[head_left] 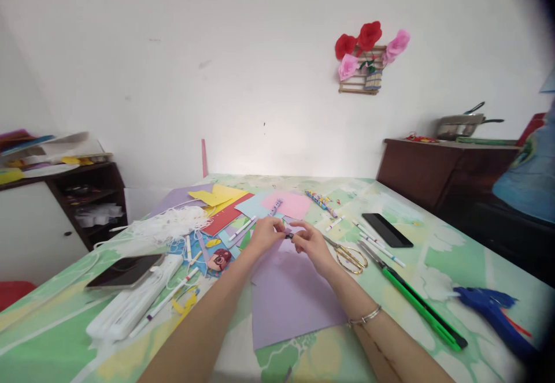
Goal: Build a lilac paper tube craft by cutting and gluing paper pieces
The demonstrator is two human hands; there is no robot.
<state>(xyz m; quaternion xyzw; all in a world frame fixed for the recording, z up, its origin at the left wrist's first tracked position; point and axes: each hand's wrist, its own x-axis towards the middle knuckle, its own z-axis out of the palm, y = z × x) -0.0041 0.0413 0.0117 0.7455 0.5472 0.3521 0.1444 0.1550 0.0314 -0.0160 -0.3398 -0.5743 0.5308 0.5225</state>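
Over a sheet of purple paper [295, 308], my left hand [267, 234] and my right hand [311, 244] meet fingertip to fingertip. A small dark piece [289, 235] is pinched between them; it is too small to name. My right index finger arches above the piece while the thumb and other fingers curl in. Gold-handled scissors [350, 257] lie just right of my right hand, their blades pointing toward it. Close behind my left hand are a white marker [243, 228] and a rolled patterned paper tube [276, 207].
Left are a phone [125, 271], a white power strip [134, 299] and tangled white string [169, 226]. Right are a black phone [387, 230], a green utility knife [416, 299] and a blue glue gun [494, 313]. Coloured paper [228, 215] covers the back left. A person [531, 169] is at the right edge.
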